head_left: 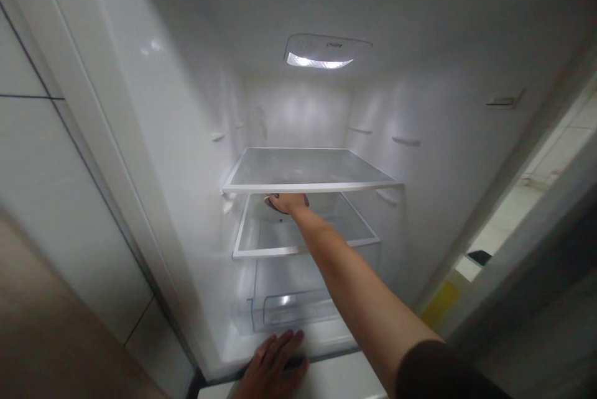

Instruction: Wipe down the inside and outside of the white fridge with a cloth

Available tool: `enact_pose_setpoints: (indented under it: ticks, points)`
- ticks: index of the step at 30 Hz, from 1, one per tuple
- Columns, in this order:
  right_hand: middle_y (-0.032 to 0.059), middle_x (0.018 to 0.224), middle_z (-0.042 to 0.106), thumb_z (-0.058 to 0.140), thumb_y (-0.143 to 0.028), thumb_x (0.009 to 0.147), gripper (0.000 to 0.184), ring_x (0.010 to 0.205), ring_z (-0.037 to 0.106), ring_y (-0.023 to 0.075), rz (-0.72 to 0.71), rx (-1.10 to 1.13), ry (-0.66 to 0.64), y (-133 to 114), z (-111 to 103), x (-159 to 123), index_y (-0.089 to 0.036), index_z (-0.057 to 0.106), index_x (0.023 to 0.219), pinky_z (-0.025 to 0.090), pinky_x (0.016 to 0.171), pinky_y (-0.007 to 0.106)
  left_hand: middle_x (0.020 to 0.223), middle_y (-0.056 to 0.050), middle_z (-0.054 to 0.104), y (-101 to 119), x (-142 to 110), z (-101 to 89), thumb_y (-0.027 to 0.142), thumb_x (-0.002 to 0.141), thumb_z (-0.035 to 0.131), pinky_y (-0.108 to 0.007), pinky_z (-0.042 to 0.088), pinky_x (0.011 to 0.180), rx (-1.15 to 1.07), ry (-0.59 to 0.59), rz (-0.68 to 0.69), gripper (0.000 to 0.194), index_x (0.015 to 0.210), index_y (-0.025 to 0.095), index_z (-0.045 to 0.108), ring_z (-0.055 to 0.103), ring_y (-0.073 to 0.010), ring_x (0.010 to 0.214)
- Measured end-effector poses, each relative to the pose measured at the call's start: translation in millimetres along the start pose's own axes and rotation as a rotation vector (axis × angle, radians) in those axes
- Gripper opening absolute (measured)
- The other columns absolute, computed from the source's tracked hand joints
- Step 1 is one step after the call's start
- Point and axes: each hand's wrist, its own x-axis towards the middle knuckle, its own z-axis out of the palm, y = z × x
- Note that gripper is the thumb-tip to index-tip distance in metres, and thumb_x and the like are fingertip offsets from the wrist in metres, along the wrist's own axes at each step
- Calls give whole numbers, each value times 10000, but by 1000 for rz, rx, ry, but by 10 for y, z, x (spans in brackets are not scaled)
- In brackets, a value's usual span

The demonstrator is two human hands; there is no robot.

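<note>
My right arm reaches deep into a refrigerator, and my right hand point(285, 201) is between the upper glass shelf point(298, 166) and the lower glass shelf point(265, 234). Its fingers look curled around something whose dark and pale edges show beside them; the upper shelf's front rim partly hides it, and I cannot make out what it is. Down at the front, my left hand point(273, 365) rests with fingers apart on the front ledge below the compartment, holding nothing.
A clear plastic drawer point(298, 311) sits under the lower shelf. The lit lamp point(319, 54) is in the ceiling. Shelf supports point(405, 140) jut from both side walls. Tiled wall point(60, 188) stands at left; a yellow patch point(441, 302) shows outside at right.
</note>
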Motion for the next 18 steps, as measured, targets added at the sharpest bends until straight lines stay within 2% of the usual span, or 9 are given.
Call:
enact_pose_setpoints:
  ticks: [4,6,8,9,13,15,16,18]
  points:
    - [154,1385,715,551,-591,1008,491,1339,628,358,-99,-57,-99,-438,103,-53,-219,759,1253,473,1136,526,1600,-23,565,-27,8,-30,442,946,751,-385,489,1099,-14,-13,16,496,1429,440,636,510,-262,1411]
    - [163,1451,674,558,-596,999,529,1379,598,372,-145,-75,-126,-568,102,-152,-219,717,1334,424,1175,586,1606,-8,563,-59,29,-93,361,920,792,-366,497,1103,-2,-43,39,561,1448,450,624,514,-244,1409]
    - [153,1512,628,556,-634,995,582,1425,553,382,-205,-83,-149,-597,68,-300,-250,662,1419,395,1186,628,1631,5,544,-82,57,-176,299,864,847,-372,491,1125,7,-88,20,691,1486,461,595,521,-246,1408]
    - [133,1524,618,560,-665,988,604,1435,540,376,-244,-84,-164,-575,41,-390,-287,636,1453,403,1179,625,1647,-3,530,-91,75,-226,340,834,878,-382,489,1130,-6,-105,5,750,1511,456,577,526,-259,1405]
    - [75,1430,657,610,-727,957,626,1356,587,328,-485,-84,-220,-334,-107,-813,-368,610,1469,473,1115,537,1720,-75,445,-122,167,-463,735,654,895,-419,479,1136,-113,-157,15,1081,1603,399,501,515,-323,1434]
    - [73,1355,677,626,-732,951,608,1290,620,310,-563,-83,-222,-157,-206,-1017,-344,648,1418,499,1070,483,1744,-61,413,-138,208,-561,750,615,903,-410,452,1159,-103,-186,19,1131,1611,416,485,489,-319,1467]
    - [73,1327,681,631,-733,949,598,1270,628,304,-561,-86,-208,-60,-264,-1108,-336,665,1395,506,1048,460,1749,-50,409,-143,221,-591,740,624,901,-403,436,1169,-86,-191,20,1118,1612,426,482,478,-312,1479]
    - [69,1296,685,640,-733,942,577,1258,629,297,-462,-104,-153,147,-393,-1259,-345,686,1367,507,1025,430,1739,-39,427,-149,231,-608,751,661,867,-395,407,1184,-56,-165,21,1072,1610,431,485,467,-304,1484]
